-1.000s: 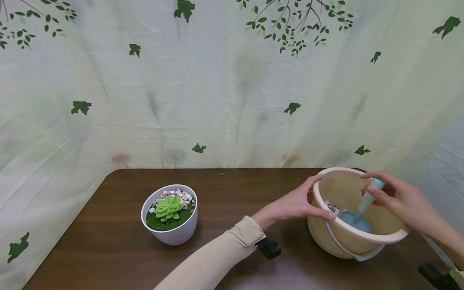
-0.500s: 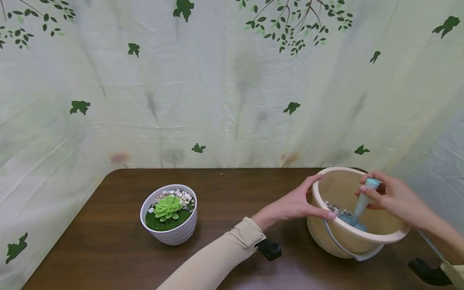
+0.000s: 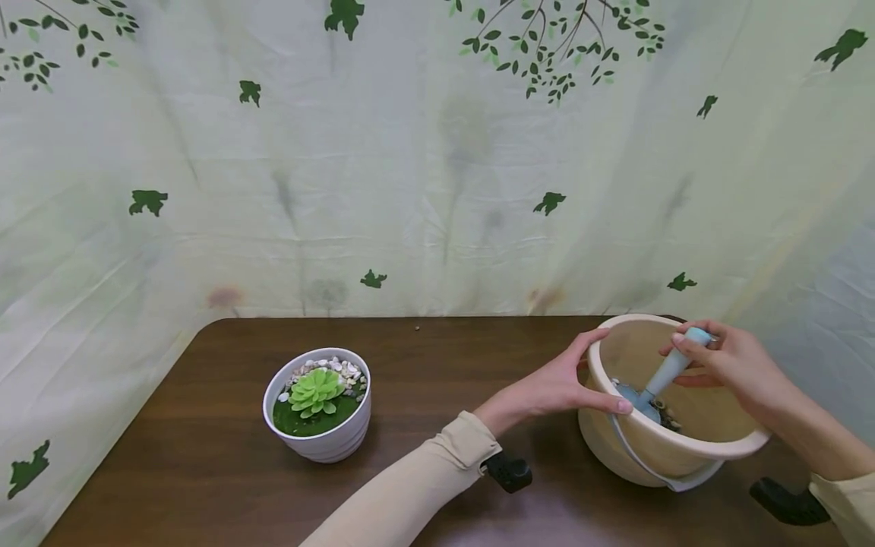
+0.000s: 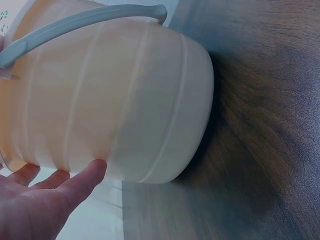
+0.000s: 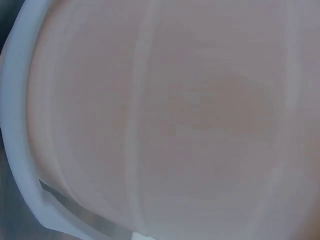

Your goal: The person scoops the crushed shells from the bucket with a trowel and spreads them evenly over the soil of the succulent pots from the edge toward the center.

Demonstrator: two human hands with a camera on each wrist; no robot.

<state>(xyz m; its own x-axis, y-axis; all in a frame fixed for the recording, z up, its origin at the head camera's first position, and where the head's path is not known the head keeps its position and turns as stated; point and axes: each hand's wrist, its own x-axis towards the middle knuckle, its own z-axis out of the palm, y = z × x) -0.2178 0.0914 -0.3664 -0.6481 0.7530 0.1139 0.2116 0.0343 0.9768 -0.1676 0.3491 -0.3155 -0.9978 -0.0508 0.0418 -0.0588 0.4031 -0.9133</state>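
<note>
Brown wooden table (image 3: 437,380), cream bucket (image 3: 605,452) upright at right, white pot (image 3: 338,441) at left, left hand (image 3: 547,386) spread against bucket's left rim, right hand (image 3: 745,376) pinching blue scoop (image 3: 666,375) by its top, scoop tilted, lower end inside bucket, green plant (image 3: 316,393) in pot, pebbles (image 3: 667,418) beside scoop.

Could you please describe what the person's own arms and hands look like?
The left hand and right hand are ungloved. The left sleeve is cream with a creased cuff; only the end of the cream right sleeve shows. A black device sits at each wrist.
</note>
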